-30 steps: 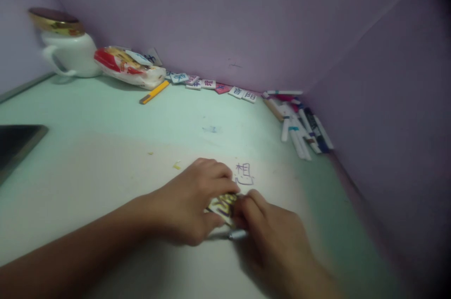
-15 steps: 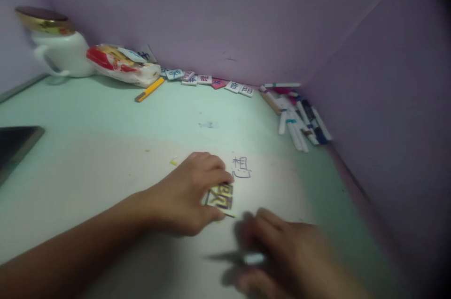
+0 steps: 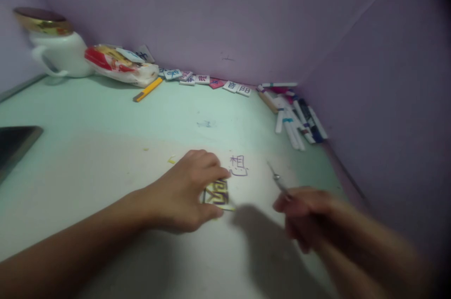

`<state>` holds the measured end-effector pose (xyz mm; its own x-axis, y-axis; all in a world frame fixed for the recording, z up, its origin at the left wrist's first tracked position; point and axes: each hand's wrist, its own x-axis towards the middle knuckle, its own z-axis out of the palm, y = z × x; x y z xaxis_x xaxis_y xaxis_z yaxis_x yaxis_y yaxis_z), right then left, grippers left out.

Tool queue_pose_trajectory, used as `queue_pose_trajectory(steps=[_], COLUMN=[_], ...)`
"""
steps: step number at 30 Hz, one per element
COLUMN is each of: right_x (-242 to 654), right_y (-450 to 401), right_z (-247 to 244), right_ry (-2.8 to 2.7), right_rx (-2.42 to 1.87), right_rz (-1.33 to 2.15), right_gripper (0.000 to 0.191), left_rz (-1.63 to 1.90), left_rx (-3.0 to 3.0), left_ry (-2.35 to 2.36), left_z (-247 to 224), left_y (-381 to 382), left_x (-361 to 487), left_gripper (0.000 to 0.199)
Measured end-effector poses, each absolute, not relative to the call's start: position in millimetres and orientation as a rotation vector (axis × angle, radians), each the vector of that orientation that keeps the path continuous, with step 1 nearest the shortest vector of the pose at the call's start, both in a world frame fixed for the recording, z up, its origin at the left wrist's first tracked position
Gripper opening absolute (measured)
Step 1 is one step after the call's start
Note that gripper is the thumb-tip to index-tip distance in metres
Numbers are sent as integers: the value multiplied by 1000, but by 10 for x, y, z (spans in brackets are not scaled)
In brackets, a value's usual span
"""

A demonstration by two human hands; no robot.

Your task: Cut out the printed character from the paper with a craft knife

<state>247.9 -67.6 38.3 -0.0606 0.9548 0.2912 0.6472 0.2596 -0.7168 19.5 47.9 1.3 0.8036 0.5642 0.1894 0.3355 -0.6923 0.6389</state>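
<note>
My left hand (image 3: pixel 190 191) rests on the table, thumb and fingers closed round the edges of a small square card (image 3: pixel 217 192) that bears yellow strokes with dark outlines. A thin yellow-edged strip (image 3: pixel 227 208) sticks out at the card's near edge, by my thumb. To the right, my right hand (image 3: pixel 303 212) is raised over the table and pinches a thin, pointed metal tool (image 3: pixel 278 180). Its tip points up and to the left, away from the card. The tool is blurred, and its rear part is hidden in the fingers. A purple character (image 3: pixel 238 165) is drawn just beyond the card.
Yellow scraps (image 3: pixel 171 160) lie beyond my left hand. Along the wall are a white mug (image 3: pixel 65 55), a plastic bag (image 3: pixel 121 66), a yellow cutter (image 3: pixel 148 89), small character cards (image 3: pixel 230 86) and a heap of markers (image 3: pixel 289 123). A dark flat object (image 3: pixel 17 146) is at the left.
My right hand has moved up and right, away from the card, with its tool now pointing forward. My left hand still holds the card in nearly the same place.
</note>
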Motion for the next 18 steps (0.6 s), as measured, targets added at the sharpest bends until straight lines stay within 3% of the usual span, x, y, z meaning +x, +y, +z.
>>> queue_pose_trajectory(steps=[6, 9, 12, 18], right_x=[2545, 2427, 2290, 2173], right_y=[-600, -569, -592, -656], right_z=[313, 179, 59, -27], right_ry=[-1530, -1426, -1466, -1216], right_rx=[-1227, -1226, -1280, -1365], right_rz=[995, 936, 858, 866], right_gripper=[27, 31, 9, 23], left_rz=[508, 510, 521, 520], left_rx=[2386, 2388, 2395, 2409], left_ry=[654, 641, 637, 636], left_z=[12, 11, 5, 7], left_y=[482, 484, 487, 483], left_x=[192, 190, 188, 191], left_gripper=[44, 44, 45, 45])
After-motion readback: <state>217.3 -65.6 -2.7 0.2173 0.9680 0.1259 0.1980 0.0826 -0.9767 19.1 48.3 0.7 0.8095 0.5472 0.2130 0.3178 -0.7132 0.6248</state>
